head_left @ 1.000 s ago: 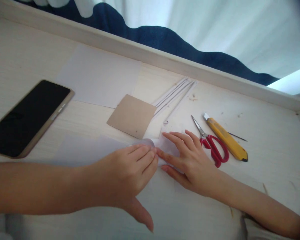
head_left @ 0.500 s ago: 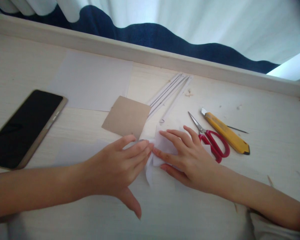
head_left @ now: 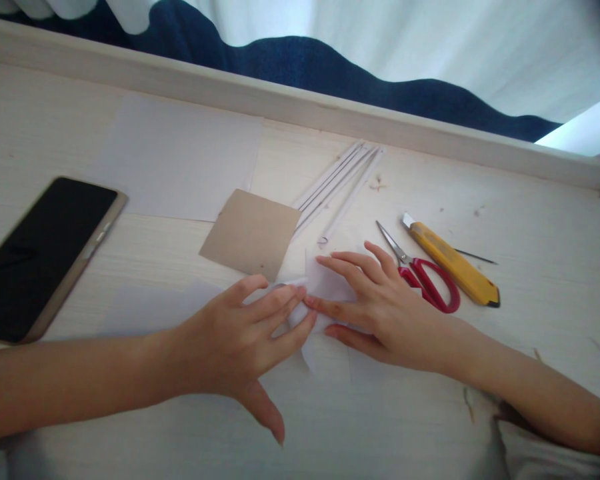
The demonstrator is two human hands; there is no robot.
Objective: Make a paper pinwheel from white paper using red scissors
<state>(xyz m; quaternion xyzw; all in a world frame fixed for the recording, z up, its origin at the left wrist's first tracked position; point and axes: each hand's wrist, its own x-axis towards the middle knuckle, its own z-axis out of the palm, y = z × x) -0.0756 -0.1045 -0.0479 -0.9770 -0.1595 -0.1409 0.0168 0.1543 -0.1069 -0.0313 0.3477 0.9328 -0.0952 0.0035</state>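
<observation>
My left hand (head_left: 240, 343) lies flat on the pale wooden table (head_left: 530, 220), fingers stretched out and pressing on a small piece of white paper (head_left: 330, 283). My right hand (head_left: 380, 307) meets it from the right, fingers also extended flat on the same paper. The fingertips of both hands nearly touch over the paper's fold. Most of the paper is hidden under the fingers. A brown cardboard square (head_left: 250, 233) lies just beyond the hands.
Red-handled scissors (head_left: 427, 280) and a yellow utility knife (head_left: 453, 260) lie right of my right hand. Several thin white paper strips (head_left: 340, 183) sit behind the cardboard. A dark phone (head_left: 40, 253) rests at the left, a white sheet (head_left: 180, 157) behind it. A raised rim (head_left: 300, 110) borders the table's far side.
The paper under my fingers has folded up from flat into a creased, partly raised shape. My left fingers have spread and slid slightly along it. The right hand stays almost in place.
</observation>
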